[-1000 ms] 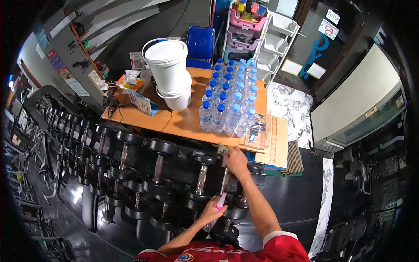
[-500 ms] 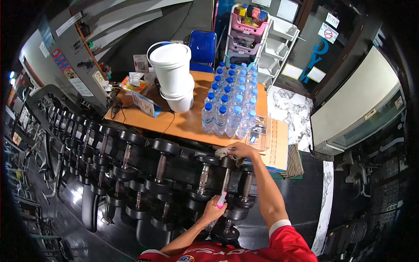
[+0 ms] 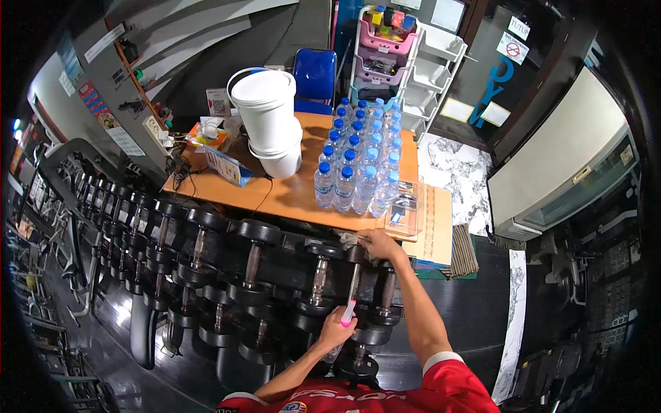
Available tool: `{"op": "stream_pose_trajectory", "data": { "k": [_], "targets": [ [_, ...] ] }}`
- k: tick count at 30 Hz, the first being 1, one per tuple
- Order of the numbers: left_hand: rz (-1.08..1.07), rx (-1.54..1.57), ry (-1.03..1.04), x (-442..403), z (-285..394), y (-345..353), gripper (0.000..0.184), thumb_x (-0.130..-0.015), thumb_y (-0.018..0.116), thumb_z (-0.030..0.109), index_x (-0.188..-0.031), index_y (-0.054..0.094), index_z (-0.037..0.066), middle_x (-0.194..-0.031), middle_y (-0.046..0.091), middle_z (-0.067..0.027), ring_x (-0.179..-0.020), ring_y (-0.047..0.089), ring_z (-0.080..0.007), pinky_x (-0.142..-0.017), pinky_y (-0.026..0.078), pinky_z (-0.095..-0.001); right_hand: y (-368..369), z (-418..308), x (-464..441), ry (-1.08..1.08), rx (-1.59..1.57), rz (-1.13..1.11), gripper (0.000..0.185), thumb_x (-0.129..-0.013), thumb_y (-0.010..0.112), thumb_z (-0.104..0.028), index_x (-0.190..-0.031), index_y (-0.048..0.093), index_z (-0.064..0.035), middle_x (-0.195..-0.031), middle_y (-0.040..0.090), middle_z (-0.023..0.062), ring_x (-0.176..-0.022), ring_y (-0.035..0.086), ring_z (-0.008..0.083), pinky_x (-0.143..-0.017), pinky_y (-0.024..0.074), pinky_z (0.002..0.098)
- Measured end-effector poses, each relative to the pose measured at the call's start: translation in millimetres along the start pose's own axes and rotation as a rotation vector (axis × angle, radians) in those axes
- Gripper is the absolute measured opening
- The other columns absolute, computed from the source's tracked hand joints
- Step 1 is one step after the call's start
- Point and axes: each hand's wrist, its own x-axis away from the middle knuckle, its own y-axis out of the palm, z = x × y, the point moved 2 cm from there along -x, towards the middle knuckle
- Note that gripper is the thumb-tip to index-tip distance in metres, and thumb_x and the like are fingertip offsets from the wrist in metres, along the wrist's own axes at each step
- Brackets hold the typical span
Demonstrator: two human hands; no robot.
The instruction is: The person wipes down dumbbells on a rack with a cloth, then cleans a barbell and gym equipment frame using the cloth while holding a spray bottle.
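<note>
My right hand (image 3: 379,244) presses a greyish crumpled cloth (image 3: 350,239) onto the far head of a dumbbell (image 3: 355,255) on the rack. Its fingers are closed round the cloth. Lower down, my left hand (image 3: 335,329) is wrapped round a spray bottle with a white and pink top (image 3: 349,314); most of its clear body is hidden by the hand. The bottle's top is over the near part of that dumbbell's handle. Another dumbbell (image 3: 320,279) lies just to the left, and one more (image 3: 387,292) to the right, beneath my right forearm.
Behind the rack stands an orange table (image 3: 303,206) with several water bottles (image 3: 345,186), stacked white buckets (image 3: 265,103) and a clear box (image 3: 406,213). Cardboard (image 3: 435,224) lies at its right end. More dumbbells (image 3: 200,248) run leftward. A white fridge (image 3: 564,151) is at right.
The camera view has shifted slightly, so the table items sit a little further left. My right hand stays with the cloth on the dumbbell head, and my left hand keeps hold of the spray bottle.
</note>
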Motion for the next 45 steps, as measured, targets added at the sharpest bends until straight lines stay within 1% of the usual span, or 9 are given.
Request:
{"op": "stream_pose_trajectory", "data": {
  "k": [4, 8, 12, 14, 22, 29, 32, 37, 45],
  "targets": [
    [-0.065, 0.054, -0.001, 0, -1, -1, 0.018, -0.082, 0.060, 0.002, -0.098, 0.055, -0.003, -0.091, 0.054, -0.0107, -0.061, 0.066, -0.0212, -0.053, 0.055, -0.0306, 14, -47, 52, -0.292, 0.135, 0.455, 0.020, -0.075, 0.055, -0.001, -0.093, 0.063, -0.0039, -0.100, 0.063, 0.0143, -0.099, 0.058, 0.0353, -0.084, 0.0477, 0.0410],
    [-0.073, 0.099, -0.030, 2, 0, 0, 0.019, -0.082, 0.061, 0.002, -0.100, 0.055, -0.003, -0.092, 0.054, -0.0104, -0.062, 0.066, -0.0198, -0.053, 0.056, -0.0299, 46, -52, 86, -0.238, 0.341, 0.553, 0.029, -0.069, 0.054, 0.005, -0.094, 0.064, -0.0059, -0.108, 0.061, 0.0128, -0.110, 0.054, 0.0301, -0.091, 0.0474, 0.0375],
    [-0.017, 0.091, 0.062, 4, -1, -1, 0.017, -0.080, 0.061, 0.004, -0.095, 0.055, 0.000, -0.084, 0.056, -0.0104, -0.056, 0.064, -0.0207, -0.048, 0.052, -0.0306, 47, -57, 115, -0.295, 0.306, 0.539, 0.024, -0.072, 0.054, 0.004, -0.093, 0.062, -0.0045, -0.105, 0.061, 0.0133, -0.102, 0.057, 0.0321, -0.084, 0.0493, 0.0391],
    [-0.023, 0.091, 0.058, 5, 1, -2, 0.017, -0.080, 0.061, 0.004, -0.095, 0.056, 0.000, -0.083, 0.056, -0.0098, -0.055, 0.064, -0.0200, -0.046, 0.051, -0.0301, 41, -48, 123, -0.006, 0.037, 0.275, 0.023, -0.079, 0.051, 0.000, -0.098, 0.061, -0.0067, -0.099, 0.061, 0.0130, -0.094, 0.059, 0.0347, -0.078, 0.0505, 0.0411],
    [0.000, 0.141, 0.080, 28, 0, -15, 0.027, -0.083, 0.060, -0.001, -0.108, 0.051, 0.001, -0.100, 0.057, -0.0078, -0.056, 0.060, -0.0117, -0.049, 0.050, -0.0263, 43, -53, 75, -0.049, 0.128, 0.817, 0.031, -0.074, 0.057, 0.003, -0.104, 0.061, -0.0064, -0.104, 0.057, 0.0166, -0.100, 0.054, 0.0363, -0.084, 0.0475, 0.0411],
    [0.059, 0.225, 0.055, 60, -6, -39, 0.020, -0.084, 0.059, -0.002, -0.102, 0.051, -0.001, -0.109, 0.057, -0.0093, -0.058, 0.060, -0.0101, -0.052, 0.052, -0.0251, 69, -57, 87, -0.204, 0.381, 0.727, 0.030, -0.072, 0.058, 0.002, -0.097, 0.066, -0.0131, -0.111, 0.058, 0.0084, -0.104, 0.055, 0.0303, -0.084, 0.0495, 0.0383],
    [0.089, 0.196, 0.017, 74, 1, -52, 0.019, -0.082, 0.062, 0.002, -0.101, 0.056, 0.004, -0.078, 0.060, -0.0041, -0.053, 0.059, -0.0101, -0.048, 0.048, -0.0253, 79, -55, 116, -0.156, 0.299, 0.680, 0.031, -0.073, 0.058, 0.001, -0.098, 0.066, -0.0148, -0.108, 0.059, 0.0077, -0.104, 0.055, 0.0289, -0.082, 0.0506, 0.0365],
    [0.079, 0.173, -0.025, 87, -14, -69, 0.017, -0.082, 0.063, 0.004, -0.098, 0.058, 0.005, -0.070, 0.059, -0.0036, -0.052, 0.060, -0.0111, -0.048, 0.048, -0.0255, 92, -35, 119, 0.224, 0.013, 0.605, 0.027, -0.079, 0.052, 0.004, -0.104, 0.060, -0.0038, -0.092, 0.060, 0.0223, -0.085, 0.059, 0.0402, -0.075, 0.0479, 0.0427],
    [0.068, 0.113, 0.012, 93, -18, -80, 0.018, -0.084, 0.060, -0.001, -0.100, 0.054, 0.003, -0.085, 0.058, -0.0029, -0.055, 0.058, -0.0079, -0.051, 0.049, -0.0242, 85, -65, 106, 0.156, -0.177, 1.010, 0.023, -0.087, 0.054, -0.005, -0.108, 0.058, 0.0032, -0.093, 0.064, 0.0201, -0.086, 0.061, 0.0368, -0.077, 0.0474, 0.0388]
  ]
}}
